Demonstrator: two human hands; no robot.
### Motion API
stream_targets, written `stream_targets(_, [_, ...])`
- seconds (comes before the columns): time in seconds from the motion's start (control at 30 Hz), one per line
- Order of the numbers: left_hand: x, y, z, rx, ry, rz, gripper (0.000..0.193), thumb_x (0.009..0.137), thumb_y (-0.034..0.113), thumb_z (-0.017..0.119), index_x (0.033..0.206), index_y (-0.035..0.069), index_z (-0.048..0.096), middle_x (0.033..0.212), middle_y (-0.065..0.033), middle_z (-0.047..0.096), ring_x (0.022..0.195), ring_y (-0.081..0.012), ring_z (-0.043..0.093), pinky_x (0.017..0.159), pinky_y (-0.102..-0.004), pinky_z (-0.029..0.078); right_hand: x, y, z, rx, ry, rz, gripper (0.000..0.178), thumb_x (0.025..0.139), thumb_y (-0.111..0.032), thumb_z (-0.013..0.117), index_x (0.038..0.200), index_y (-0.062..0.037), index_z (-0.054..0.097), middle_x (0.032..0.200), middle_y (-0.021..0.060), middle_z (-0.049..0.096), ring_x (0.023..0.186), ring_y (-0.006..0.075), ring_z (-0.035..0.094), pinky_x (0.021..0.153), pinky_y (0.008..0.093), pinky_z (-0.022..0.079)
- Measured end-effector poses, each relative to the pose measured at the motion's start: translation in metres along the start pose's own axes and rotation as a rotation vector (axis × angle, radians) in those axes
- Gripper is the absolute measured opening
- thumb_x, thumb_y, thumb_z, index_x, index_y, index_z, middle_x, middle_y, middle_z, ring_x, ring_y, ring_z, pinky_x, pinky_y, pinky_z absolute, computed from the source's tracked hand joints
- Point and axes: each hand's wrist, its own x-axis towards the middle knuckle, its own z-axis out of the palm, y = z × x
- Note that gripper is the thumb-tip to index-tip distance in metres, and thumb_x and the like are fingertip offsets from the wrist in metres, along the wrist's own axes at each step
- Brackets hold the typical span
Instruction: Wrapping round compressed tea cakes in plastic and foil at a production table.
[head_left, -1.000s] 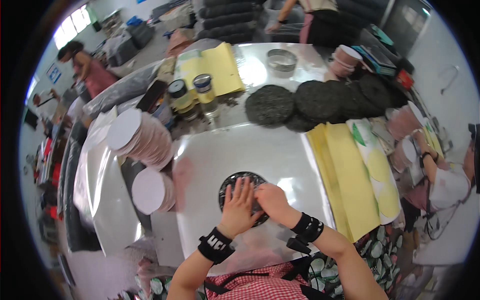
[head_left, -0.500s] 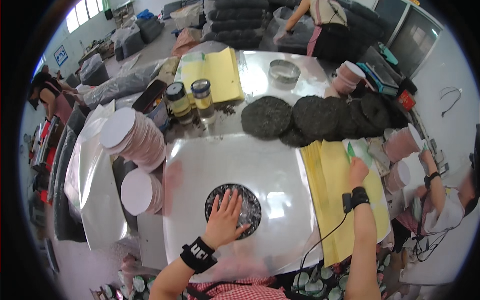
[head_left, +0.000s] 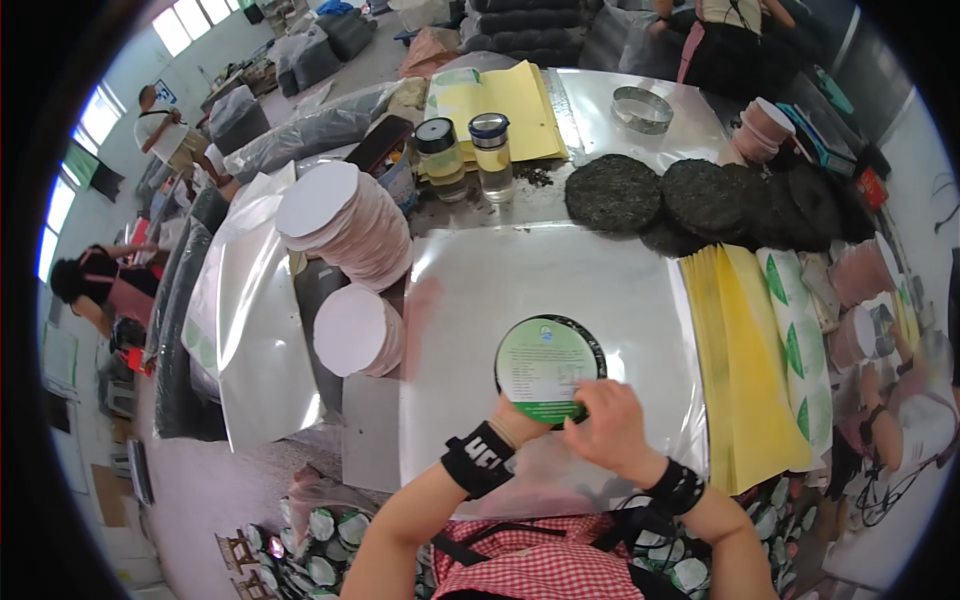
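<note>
At left, two leaning stacks of round, pale pinkish-white paper discs, a tall stack (head_left: 362, 235) and a short stack (head_left: 365, 335), show wavy layered sides; farther right stand two clear cylindrical jars, a black-lidded jar (head_left: 442, 165) and a blue-lidded jar (head_left: 493, 165). Near the middle, a thin round green-and-white label (head_left: 545, 358) overlaps a glossy black disc (head_left: 592, 348), whose rim shows behind it. Beyond, rough, dark, flat round cakes (head_left: 612, 192) overlap in a row, and yellow paper sheets (head_left: 748, 370) lie fanned at right. The left hand (head_left: 519, 424) is mostly hidden beneath the label's lower edge, so its spread cannot be told; the right hand (head_left: 612, 422) is curled narrow, pinching the label's lower right edge. Under both hands lies a shiny, reflective greyish sheet (head_left: 465, 310) on the table. Farther back are bright windows (head_left: 185, 25) at left, stacked dark plastic-wrapped bundles (head_left: 525, 22), and a co-worker (head_left: 725, 40) at right.
</note>
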Motion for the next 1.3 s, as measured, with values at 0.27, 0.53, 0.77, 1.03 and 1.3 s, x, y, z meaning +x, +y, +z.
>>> stream_targets(0.27, [0.008,0.036,-0.050,-0.323,0.152,0.106,0.060,0.093,0.019,0.059,0.148,0.007,0.036,0.148,-0.0164,0.042,0.138,-0.0297,0.040,0.114,-0.0405,0.032,0.071,0.045,0.050,0.322,0.029,-0.075,0.078,0.095,-0.043,0.054,0.154,-0.0023,0.024,0.159,0.0224,0.025,0.148,0.0388,0.022,0.119,0.0535,0.014])
stream_targets(0.53, [-0.036,0.014,-0.069,-0.072,0.241,-0.460,0.045,0.091,0.010,0.059,0.134,0.000,0.054,0.090,-0.0141,0.066,0.072,-0.0258,0.067,0.060,-0.0376,0.050,0.056,0.023,0.059,-0.237,-0.144,-0.219,0.075,0.090,-0.057,0.055,0.153,-0.0228,0.034,0.160,0.0191,0.025,0.149,0.0410,0.017,0.112,0.0720,0.009])
stream_targets(0.77, [-0.026,0.092,-0.043,0.344,0.346,0.025,0.057,0.088,0.011,0.059,0.142,0.000,0.044,0.071,-0.0146,0.064,0.056,-0.0302,0.062,0.052,-0.0410,0.050,0.051,0.027,0.074,-0.197,-0.028,-0.253,0.074,0.086,-0.044,0.064,0.151,-0.0201,0.038,0.153,0.0211,0.035,0.146,0.0416,0.026,0.112,0.0701,0.012])
stream_targets(1.03, [-0.085,0.124,-0.036,0.337,0.420,-0.081,0.057,0.088,0.006,0.059,0.141,-0.004,0.042,0.064,-0.0131,0.060,0.054,-0.0289,0.062,0.051,-0.0387,0.050,0.021,0.020,0.078,0.264,-0.072,-0.033,0.049,0.081,-0.020,0.069,0.128,-0.0074,0.060,0.119,0.0202,0.062,0.119,0.0358,0.054,0.114,0.0490,0.032])
stream_targets(1.3, [-0.181,0.051,-0.057,-0.129,0.408,-0.407,0.022,0.085,0.013,0.071,0.106,0.007,0.066,0.085,-0.0078,0.064,0.081,-0.0279,0.064,0.071,-0.0373,0.050,-0.009,0.013,0.038,0.112,-0.026,-0.423,0.046,0.082,-0.033,0.074,0.120,-0.0087,0.066,0.119,0.0149,0.065,0.116,0.0326,0.059,0.109,0.0500,0.040])
